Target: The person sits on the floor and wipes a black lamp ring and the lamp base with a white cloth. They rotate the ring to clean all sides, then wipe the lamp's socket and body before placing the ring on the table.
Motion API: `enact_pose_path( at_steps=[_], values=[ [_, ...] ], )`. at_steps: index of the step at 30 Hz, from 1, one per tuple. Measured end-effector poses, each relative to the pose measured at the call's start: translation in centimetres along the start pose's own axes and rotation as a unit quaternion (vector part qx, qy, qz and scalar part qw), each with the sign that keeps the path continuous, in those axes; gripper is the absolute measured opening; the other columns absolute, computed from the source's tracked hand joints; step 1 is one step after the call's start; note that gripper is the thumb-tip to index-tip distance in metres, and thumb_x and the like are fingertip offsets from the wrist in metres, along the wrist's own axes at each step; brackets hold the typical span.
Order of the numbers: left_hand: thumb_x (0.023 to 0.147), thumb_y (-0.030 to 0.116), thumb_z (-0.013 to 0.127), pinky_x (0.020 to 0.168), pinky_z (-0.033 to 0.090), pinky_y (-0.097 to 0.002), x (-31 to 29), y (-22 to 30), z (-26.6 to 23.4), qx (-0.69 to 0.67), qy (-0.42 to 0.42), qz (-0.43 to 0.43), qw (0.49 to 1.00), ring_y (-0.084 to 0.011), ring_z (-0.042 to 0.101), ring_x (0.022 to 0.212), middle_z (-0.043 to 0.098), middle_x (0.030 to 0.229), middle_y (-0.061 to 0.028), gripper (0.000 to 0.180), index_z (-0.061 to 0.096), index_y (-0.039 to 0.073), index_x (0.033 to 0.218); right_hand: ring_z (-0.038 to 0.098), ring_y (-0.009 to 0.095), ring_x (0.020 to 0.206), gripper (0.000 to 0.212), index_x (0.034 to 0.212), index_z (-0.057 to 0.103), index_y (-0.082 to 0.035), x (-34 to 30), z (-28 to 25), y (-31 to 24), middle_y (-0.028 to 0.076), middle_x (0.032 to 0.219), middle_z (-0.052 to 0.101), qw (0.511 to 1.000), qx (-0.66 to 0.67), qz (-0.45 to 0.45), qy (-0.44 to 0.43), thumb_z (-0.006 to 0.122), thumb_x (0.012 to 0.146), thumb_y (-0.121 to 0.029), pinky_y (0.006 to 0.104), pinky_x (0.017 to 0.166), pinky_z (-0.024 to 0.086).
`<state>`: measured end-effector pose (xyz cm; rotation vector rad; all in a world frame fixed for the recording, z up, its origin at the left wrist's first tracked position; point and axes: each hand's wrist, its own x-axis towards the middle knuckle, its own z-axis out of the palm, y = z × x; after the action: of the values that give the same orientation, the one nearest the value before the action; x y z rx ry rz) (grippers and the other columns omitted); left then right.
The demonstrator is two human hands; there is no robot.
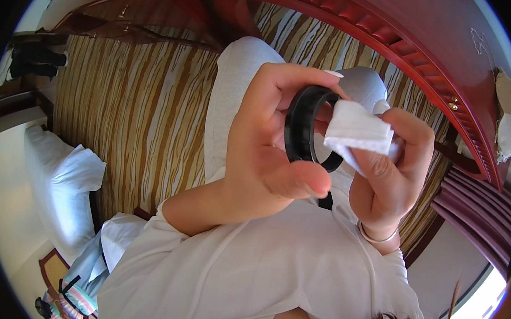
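A black ring-shaped piece (301, 126), with a smooth wide band and an open middle, is held up in front of my chest. My left hand (263, 133) grips it from the left, thumb at the lower rim and fingers curled behind the upper edge. A folded white cloth or tissue (359, 128) is pinched in my right hand (397, 163), with the thumb in front. The cloth lies at the ring's right side and overlaps its opening; whether it touches the inner wall I cannot tell. Some of the left fingers are hidden behind the ring.
Ahead is a dark red wooden desk (388, 41) with a carved edge. Striped brown carpet (134, 109) covers the floor. White pillows (67, 182) lie at the left, with folded clothes (80, 292) below them. A purple curtain (480, 214) hangs at the right.
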<state>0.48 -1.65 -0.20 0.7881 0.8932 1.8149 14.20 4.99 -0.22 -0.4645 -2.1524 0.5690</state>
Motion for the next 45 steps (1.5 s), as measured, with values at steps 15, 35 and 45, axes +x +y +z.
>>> enact_pose_path(
  at_steps=[15, 35, 45],
  values=[
    [0.055, 0.051, 0.080, 0.075, 0.047, -0.0268, 0.7, -1.9, -1.4, 0.131, -0.129, 0.261, 0.948, -0.0162, 0.056, 0.085, 0.054, 0.105, -0.0194, 0.099, 0.034, -0.005, 0.122, 0.049, 0.022, 0.074, 0.034, 0.095, 0.067, -0.005, -1.1, 1.1, -0.7, 0.013, 0.096, 0.048, 0.998, 0.033, -0.039, 0.047, 0.068, 0.062, 0.001, 0.0276, 0.053, 0.039],
    [0.077, 0.063, 0.056, 0.070, 0.048, -0.0258, -0.5, -2.2, -1.0, 0.149, -0.045, 0.221, 0.963, -0.0161, 0.058, 0.082, 0.058, 0.099, -0.0162, 0.085, 0.041, -0.009, 0.119, 0.048, 0.022, 0.071, 0.038, 0.092, 0.067, -0.002, -1.1, 1.4, -0.9, 0.015, 0.093, 0.048, 0.998, 0.030, -0.026, 0.053, 0.067, 0.055, 0.004, 0.0272, 0.051, 0.039],
    [0.079, 0.063, 0.054, 0.070, 0.048, -0.0247, -0.6, -2.2, -1.2, 0.202, -0.027, 0.188, 0.961, -0.0138, 0.057, 0.080, 0.058, 0.100, -0.0128, 0.081, 0.042, -0.006, 0.120, 0.049, 0.020, 0.070, 0.048, 0.102, 0.065, -0.001, -0.9, 1.4, -0.8, 0.016, 0.095, 0.047, 0.999, 0.022, -0.004, 0.037, 0.055, 0.059, 0.016, 0.0264, 0.052, 0.042]
  ],
)
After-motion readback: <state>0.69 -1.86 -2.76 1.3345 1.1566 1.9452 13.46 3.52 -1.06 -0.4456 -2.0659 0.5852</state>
